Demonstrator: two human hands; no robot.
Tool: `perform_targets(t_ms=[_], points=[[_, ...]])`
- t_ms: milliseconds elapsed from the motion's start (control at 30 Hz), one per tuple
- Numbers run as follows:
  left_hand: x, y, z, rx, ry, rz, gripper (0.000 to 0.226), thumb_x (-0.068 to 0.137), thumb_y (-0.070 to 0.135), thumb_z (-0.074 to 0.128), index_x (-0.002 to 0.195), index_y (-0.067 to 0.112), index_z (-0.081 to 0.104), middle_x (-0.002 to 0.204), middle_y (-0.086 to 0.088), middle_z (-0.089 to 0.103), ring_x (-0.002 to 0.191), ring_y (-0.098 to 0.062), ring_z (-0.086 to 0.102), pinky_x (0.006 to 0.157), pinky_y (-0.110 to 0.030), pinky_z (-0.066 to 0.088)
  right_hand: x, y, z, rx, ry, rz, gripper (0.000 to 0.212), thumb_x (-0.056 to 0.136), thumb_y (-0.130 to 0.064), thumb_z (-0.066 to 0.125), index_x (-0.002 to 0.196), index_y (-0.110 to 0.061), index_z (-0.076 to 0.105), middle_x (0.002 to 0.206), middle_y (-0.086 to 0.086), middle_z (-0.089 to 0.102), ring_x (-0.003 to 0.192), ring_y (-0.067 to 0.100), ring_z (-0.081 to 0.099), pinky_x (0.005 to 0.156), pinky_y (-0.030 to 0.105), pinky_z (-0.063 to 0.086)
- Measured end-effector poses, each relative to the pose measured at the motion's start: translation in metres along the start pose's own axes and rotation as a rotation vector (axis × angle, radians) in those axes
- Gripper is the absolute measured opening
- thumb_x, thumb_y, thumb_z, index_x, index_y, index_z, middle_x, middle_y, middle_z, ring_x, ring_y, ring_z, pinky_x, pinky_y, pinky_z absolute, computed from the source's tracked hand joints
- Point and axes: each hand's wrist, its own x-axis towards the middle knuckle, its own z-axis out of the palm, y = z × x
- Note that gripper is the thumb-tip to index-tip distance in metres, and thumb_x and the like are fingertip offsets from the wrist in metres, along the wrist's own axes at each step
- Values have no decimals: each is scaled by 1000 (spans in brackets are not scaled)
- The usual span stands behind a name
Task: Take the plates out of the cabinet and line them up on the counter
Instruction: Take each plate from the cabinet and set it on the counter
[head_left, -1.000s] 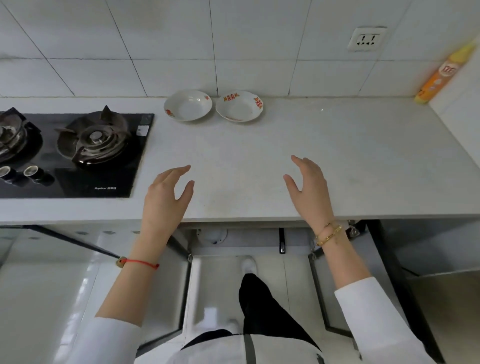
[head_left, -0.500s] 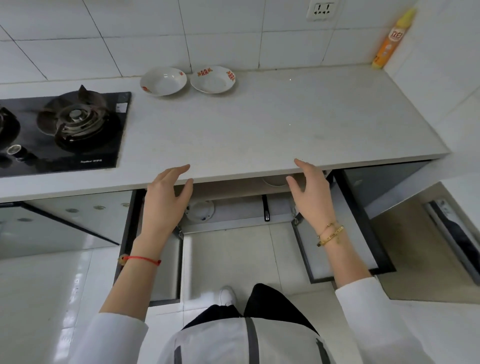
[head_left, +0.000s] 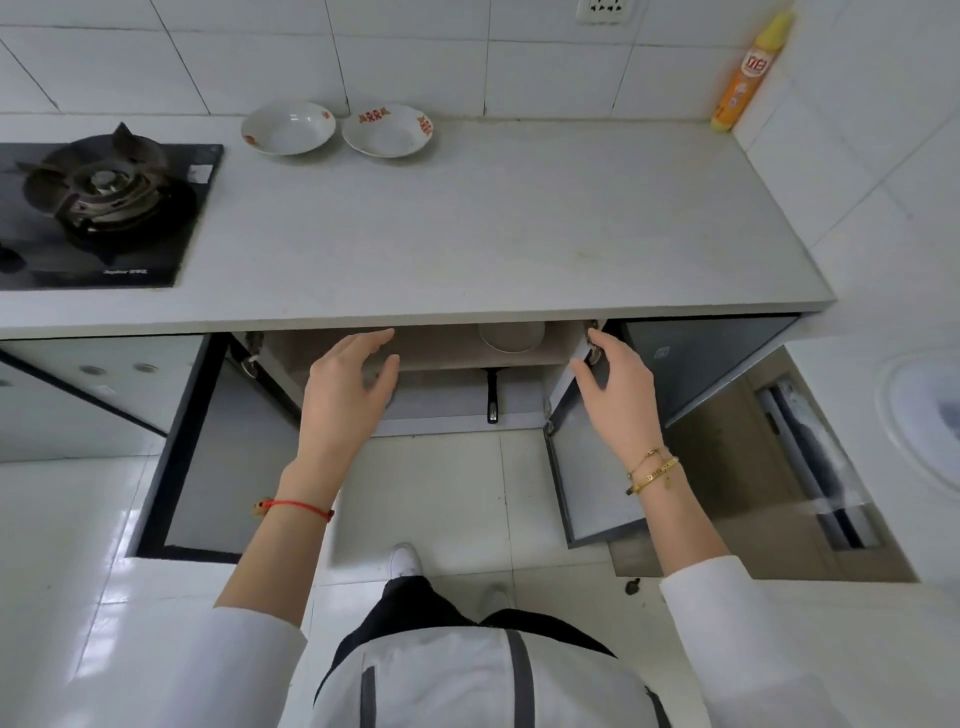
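Two white plates with red patterns stand side by side at the back of the counter: the left plate and the right plate. Below the counter edge the cabinet stands open, and a white plate shows on its upper shelf, partly hidden by the counter edge. My left hand is open in front of the shelf's left part, holding nothing. My right hand is open too, near the right door's hinge.
A black gas stove fills the counter's left. A yellow bottle stands in the back right corner by the wall. Both cabinet doors swing out over the floor. A dark pan handle sticks out of the lower shelf.
The view has dropped and pulled back from the counter. Both hands have gone down from above the countertop to the open cabinet below its edge.
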Motion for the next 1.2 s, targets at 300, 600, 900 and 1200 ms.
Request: perform_targets(t_ms=[300,600,900,1200], points=[[-14,21,55,-27,-3,-35,31,92,18,59,123,14,65,119,2,67,108,-12,63,94,-25,48,17,53,2,16,-89,14,46,96,-27,51,139,-12,44,142,6,49,134,20,43,110,31,32],[26,-19,152,22,-93,-84,32,92,19,58,123,16,64,120,3,66,108,-8,61,90,-14,38,62,116,71,32,-170,107,46,97,-26,50,140,-11,43,143,6,48,135,20,41,108,28,32],[89,-98,283,63,-123,-36,32,92,23,58,123,17,64,116,0,67,107,-18,62,90,-31,50,130,202,177,109,-142,118,45,97,-26,49,139,-10,43,140,8,50,130,21,46,103,24,34],[135,-200,421,99,-105,-3,31,89,17,57,119,12,66,116,-8,68,105,-23,64,85,-25,45,193,303,310,88,-46,60,48,96,-27,50,138,-5,42,135,16,52,127,30,48,101,33,39]])
